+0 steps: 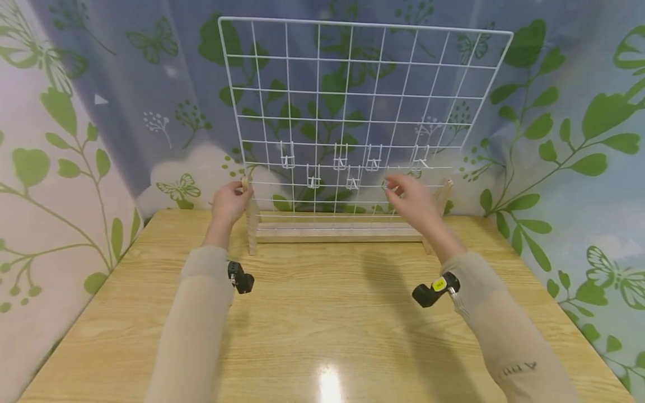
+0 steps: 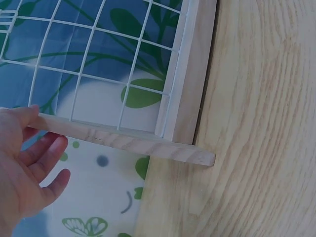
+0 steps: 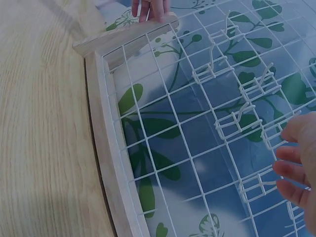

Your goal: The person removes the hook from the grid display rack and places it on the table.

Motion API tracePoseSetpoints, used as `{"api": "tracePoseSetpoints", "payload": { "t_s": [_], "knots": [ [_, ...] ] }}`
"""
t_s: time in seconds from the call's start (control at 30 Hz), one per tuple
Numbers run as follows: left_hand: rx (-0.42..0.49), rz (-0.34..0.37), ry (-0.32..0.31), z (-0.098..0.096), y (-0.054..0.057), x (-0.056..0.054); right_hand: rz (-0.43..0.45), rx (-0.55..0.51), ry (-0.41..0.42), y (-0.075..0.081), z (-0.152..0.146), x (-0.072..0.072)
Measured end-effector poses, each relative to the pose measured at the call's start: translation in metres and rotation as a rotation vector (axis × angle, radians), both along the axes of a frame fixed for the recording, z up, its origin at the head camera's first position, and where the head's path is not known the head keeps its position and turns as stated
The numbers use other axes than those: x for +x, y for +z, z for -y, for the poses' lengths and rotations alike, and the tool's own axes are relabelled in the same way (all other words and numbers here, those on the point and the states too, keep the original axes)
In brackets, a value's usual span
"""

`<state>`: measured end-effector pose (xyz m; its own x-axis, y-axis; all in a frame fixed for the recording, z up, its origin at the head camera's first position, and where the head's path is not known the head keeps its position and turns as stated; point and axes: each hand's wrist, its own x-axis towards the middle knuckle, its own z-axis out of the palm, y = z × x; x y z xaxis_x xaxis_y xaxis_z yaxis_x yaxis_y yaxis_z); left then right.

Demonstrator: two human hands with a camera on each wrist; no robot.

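A white wire grid panel [image 1: 332,103] stands upright in a wooden stand [image 1: 337,232]. Several white wire hooks [image 1: 340,162] hang on its lower half. At the left end, my left hand [image 1: 232,202] pinches the upper part of the stand's wooden side post [image 2: 98,136]. My right hand [image 1: 415,204] is before the grid's lower right part, fingers loosely bent, with nothing seen in it. In the right wrist view its fingers [image 3: 291,170] are close to the hooks; whether they touch the wire cannot be told.
The stand rests at the back of a wood-grain table [image 1: 312,313]. Behind it hangs a curtain [image 1: 176,112] with green leaves and butterflies. The stand's right side post [image 1: 445,193] is partly behind my right hand and forearm.
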<state>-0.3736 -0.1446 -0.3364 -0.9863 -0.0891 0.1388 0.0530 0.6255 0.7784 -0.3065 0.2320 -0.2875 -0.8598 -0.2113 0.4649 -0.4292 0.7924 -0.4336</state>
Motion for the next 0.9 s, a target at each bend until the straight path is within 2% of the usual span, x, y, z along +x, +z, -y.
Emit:
{"api": "tracePoseSetpoints", "payload": {
  "t_s": [0.33,0.47,0.63,0.9],
  "knots": [
    [-0.033,-0.041,0.07,-0.001,-0.004,-0.002,0.071,-0.279,-0.047,0.017,0.009,-0.016],
    [-0.037,-0.038,0.079,-0.001,-0.004,-0.001,0.083,-0.3,-0.059,0.024,0.011,-0.021],
    [-0.047,-0.038,0.09,-0.002,-0.004,0.0,0.142,-0.335,-0.052,0.031,0.013,-0.025],
    [-0.065,-0.044,0.11,-0.006,-0.005,-0.001,0.202,-0.346,-0.047,0.032,0.015,-0.036]
  ]
}}
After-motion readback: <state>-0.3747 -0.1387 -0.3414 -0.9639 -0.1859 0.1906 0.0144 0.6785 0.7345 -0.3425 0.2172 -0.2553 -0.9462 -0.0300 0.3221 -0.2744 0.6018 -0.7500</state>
